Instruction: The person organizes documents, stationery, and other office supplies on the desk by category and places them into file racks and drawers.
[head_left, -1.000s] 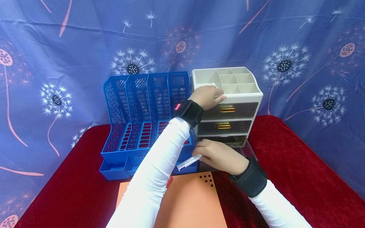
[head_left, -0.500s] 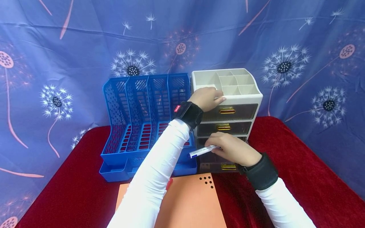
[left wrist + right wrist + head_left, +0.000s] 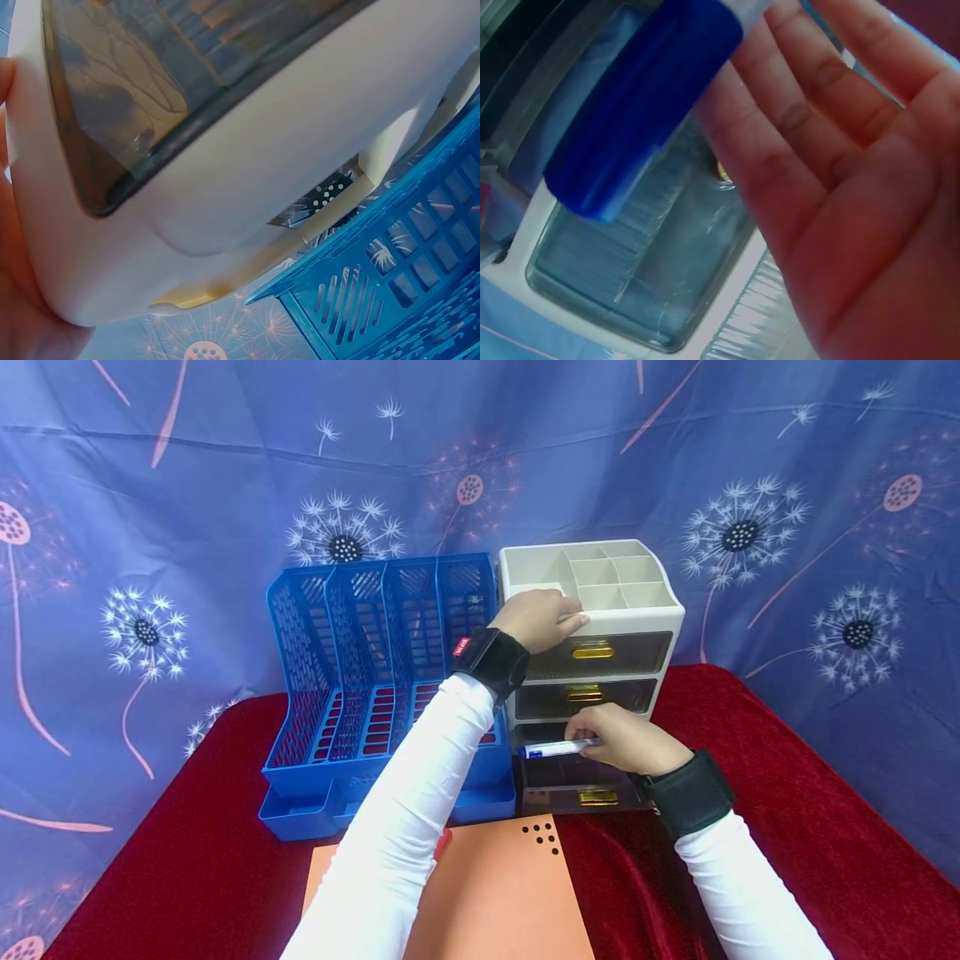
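A white marker with a blue end (image 3: pixel 551 749) is pinched in my right hand (image 3: pixel 626 739), lying nearly level above the pulled-out bottom drawer (image 3: pixel 562 799). In the right wrist view the marker's blue end (image 3: pixel 641 112) looms large beside the extended fingers. My left hand (image 3: pixel 538 620) grips the top front edge of the white drawer organizer (image 3: pixel 671 643), at its left side. From the left wrist view, the organizer (image 3: pixel 202 202) fills most of the picture, with part of that hand (image 3: pixel 30 300) along the left border.
Left of the organizer stands a blue slotted file rack (image 3: pixel 315 768) with small front trays. An orange sheet with black dots (image 3: pixel 502 893) lies in front. A red object (image 3: pixel 442 843) is mostly hidden by the left sleeve. Dark red cloth (image 3: pixel 780 793) covers the table.
My right hand has carried the marker rightward and slightly up, from the rack's front to above the open drawer, and the marker has turned more level. The left hand stays in place.
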A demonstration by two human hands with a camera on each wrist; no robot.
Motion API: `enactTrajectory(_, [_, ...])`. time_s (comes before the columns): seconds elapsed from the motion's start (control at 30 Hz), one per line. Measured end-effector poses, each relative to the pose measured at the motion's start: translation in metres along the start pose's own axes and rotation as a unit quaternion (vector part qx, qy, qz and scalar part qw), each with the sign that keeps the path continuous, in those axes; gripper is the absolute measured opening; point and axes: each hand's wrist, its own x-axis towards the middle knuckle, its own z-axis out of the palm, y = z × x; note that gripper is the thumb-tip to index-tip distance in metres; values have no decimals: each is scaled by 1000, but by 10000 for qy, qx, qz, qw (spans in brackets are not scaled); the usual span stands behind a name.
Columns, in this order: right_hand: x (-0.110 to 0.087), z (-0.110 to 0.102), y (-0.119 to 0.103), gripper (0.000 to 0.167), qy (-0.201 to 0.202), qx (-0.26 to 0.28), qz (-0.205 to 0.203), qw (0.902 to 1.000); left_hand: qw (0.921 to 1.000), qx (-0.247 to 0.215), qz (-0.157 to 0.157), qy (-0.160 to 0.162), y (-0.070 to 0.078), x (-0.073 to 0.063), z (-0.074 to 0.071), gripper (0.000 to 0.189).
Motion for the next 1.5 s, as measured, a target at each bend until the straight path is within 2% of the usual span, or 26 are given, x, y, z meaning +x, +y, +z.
enactTrajectory(0.5, [2,6,10,23,-226,-41,104,9997,10000,-46,1,20,-1,0,3,34])
enactTrajectory(0.97, [-2,5,5,22,-385,-9,348,9987,10000,-27,-12,27,-2,1,3,33])
enactTrajectory(1.17, [-9,6,9,22,-288,-202,172,9992,10000,71,33,-31,3,4,3,34])
enactTrajectory(1.5, [-12,10,7,24,-339,-379,12,9987,9999,95,-79,-28,1,2,2,34])
